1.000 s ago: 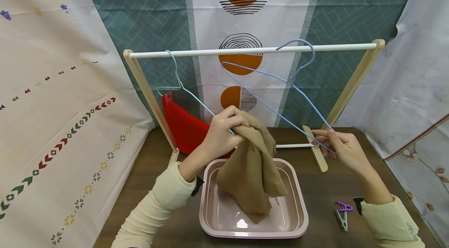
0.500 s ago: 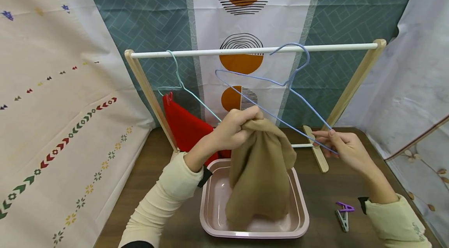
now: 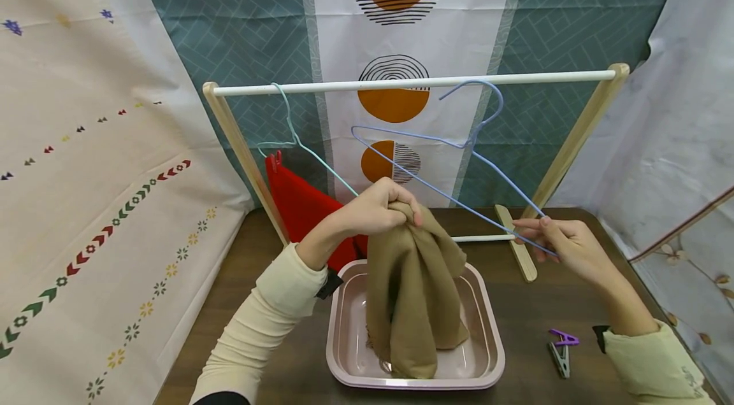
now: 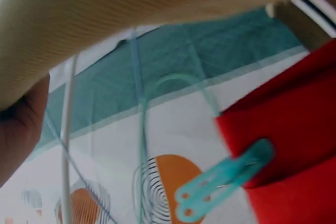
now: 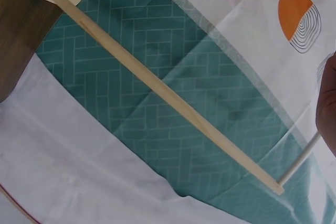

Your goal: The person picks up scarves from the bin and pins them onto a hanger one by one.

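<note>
— What is the left hand (image 3: 375, 209) doing?
— It is clutching a tan-brown, draping fabric cloth (image 3: 413, 290), which is hanging below that hand over a pale-pink, rectangular plastic basin (image 3: 417, 384).
— And the right hand (image 3: 573, 249)?
— Thumb and fingers are pinching the lower corner of a slender, periwinkle-blue triangular hanger (image 3: 471, 141), which is slanting up and leftward from that hand.
— What is flanking them?
— Behind the left hand, a bright-red fabric cloth (image 3: 301, 214) is hanging from a thin mint-green hanger (image 3: 321, 162); below the right hand, purple (image 3: 564, 337) and grey (image 3: 560, 360) clothespins are lying together.
</note>
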`<state>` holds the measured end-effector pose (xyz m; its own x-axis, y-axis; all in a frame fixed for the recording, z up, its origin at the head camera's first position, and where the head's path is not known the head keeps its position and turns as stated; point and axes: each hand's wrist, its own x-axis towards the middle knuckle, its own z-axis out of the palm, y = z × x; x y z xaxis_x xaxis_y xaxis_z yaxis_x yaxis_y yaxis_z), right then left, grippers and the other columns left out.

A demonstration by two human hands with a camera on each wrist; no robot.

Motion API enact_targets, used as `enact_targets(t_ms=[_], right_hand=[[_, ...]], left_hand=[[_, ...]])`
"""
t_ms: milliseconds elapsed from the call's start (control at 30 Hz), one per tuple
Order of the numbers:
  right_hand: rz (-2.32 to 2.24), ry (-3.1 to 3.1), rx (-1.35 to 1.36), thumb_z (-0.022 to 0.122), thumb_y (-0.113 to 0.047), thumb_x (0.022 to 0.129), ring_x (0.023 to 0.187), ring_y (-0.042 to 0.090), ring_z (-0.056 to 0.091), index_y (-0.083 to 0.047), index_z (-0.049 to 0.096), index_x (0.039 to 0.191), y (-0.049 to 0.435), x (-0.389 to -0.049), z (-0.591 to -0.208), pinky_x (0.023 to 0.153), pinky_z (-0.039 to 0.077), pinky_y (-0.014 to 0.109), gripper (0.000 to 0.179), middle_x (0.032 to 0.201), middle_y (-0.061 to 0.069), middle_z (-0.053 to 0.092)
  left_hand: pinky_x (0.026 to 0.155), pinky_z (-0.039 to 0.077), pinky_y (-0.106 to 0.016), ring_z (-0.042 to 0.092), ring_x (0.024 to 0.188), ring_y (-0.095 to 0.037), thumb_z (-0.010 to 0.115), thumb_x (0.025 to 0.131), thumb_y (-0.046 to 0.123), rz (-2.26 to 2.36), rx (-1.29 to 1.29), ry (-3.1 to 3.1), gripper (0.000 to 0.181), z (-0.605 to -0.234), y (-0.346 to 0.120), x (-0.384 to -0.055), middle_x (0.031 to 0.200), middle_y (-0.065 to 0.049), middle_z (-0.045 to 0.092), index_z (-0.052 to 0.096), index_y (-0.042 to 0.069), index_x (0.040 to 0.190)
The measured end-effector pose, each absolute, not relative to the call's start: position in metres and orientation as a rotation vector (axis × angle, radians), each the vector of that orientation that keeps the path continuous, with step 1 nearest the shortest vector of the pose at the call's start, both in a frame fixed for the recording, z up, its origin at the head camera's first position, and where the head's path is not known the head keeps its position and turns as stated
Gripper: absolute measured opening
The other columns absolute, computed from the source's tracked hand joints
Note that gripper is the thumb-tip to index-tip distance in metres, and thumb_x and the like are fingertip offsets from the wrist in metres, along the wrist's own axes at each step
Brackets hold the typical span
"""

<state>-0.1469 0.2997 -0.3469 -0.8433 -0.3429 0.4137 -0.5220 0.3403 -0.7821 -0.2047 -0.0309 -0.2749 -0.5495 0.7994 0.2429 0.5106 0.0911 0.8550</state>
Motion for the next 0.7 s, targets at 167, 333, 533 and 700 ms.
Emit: enact_targets(t_ms=[167,333,533,700], right_hand=[[1.536,-2.424,0.768,0.026,-0.003,0.099,0.05,0.016,0.047,-0.016,0.066,0.109,0.299,-0.146,-0.35,0.04,0.031,0.029,0.043,0.059,0.001,0.058],[1.545,-2.426,0.809,0.025,-0.001,0.099,0.049,0.015,0.047,-0.015,0.066,0.109,0.298,-0.147,-0.348,0.039,0.031,0.028,0.045,0.07,-0.001,0.064],[1.577,-2.444,0.927,0.023,-0.003,0.1,0.046,0.013,0.046,-0.018,0.065,0.11,0.303,-0.15,-0.344,0.036,0.029,0.026,0.046,0.072,-0.002,0.065],[1.576,-2.479,0.98,0.023,-0.001,0.099,0.046,0.012,0.046,-0.018,0.064,0.11,0.305,-0.152,-0.343,0.035,0.028,0.023,0.046,0.079,-0.001,0.068]], left_hand=[[0.044,0.03,-0.02,0.038,0.048,-0.006,0.068,0.076,0.01,1.222,1.248,2.258,0.017,-0.29,-0.031,-0.2,0.051,0.008,0.047,0.063,0.006,0.061],[0.055,0.033,-0.021,0.041,0.064,-0.011,0.075,0.07,0.01,0.751,1.266,2.5,0.019,-0.292,-0.029,-0.194,0.062,0.003,0.046,0.057,0.005,0.072],[0.046,0.025,-0.019,0.027,0.052,-0.008,0.065,0.069,0.003,0.239,1.221,2.427,0.019,-0.297,-0.03,-0.19,0.055,0.007,0.035,0.05,0.009,0.059],[0.046,0.031,-0.019,0.034,0.053,-0.008,0.075,0.072,0.02,0.023,1.073,2.538,0.028,-0.305,-0.033,-0.188,0.057,0.005,0.041,0.05,0.011,0.064]])
